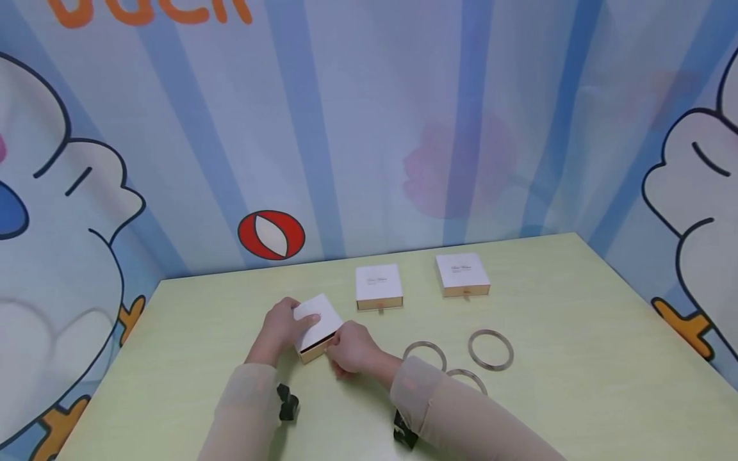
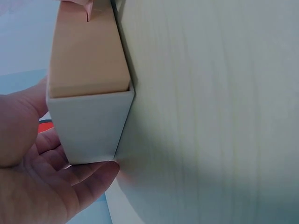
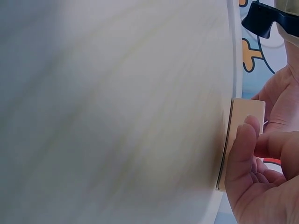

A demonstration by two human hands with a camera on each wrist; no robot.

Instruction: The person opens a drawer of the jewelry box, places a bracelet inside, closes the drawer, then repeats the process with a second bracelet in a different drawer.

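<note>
A small white drawer box with a tan drawer front is on the table, turned at an angle. My left hand grips its white sleeve, thumb on top and fingers round the far side and end. At the drawer's front, my right hand pinches the pull tab between thumb and curled fingers, which mostly hide the tab. The drawer stands slightly out of the sleeve, with a dark gap along its top edge. What lies inside the box is hidden.
Two similar white boxes stand behind, one in the middle and one further right. Several rings lie near my right forearm: one at the right, another and a third partly under the sleeve. A printed curtain backs the table.
</note>
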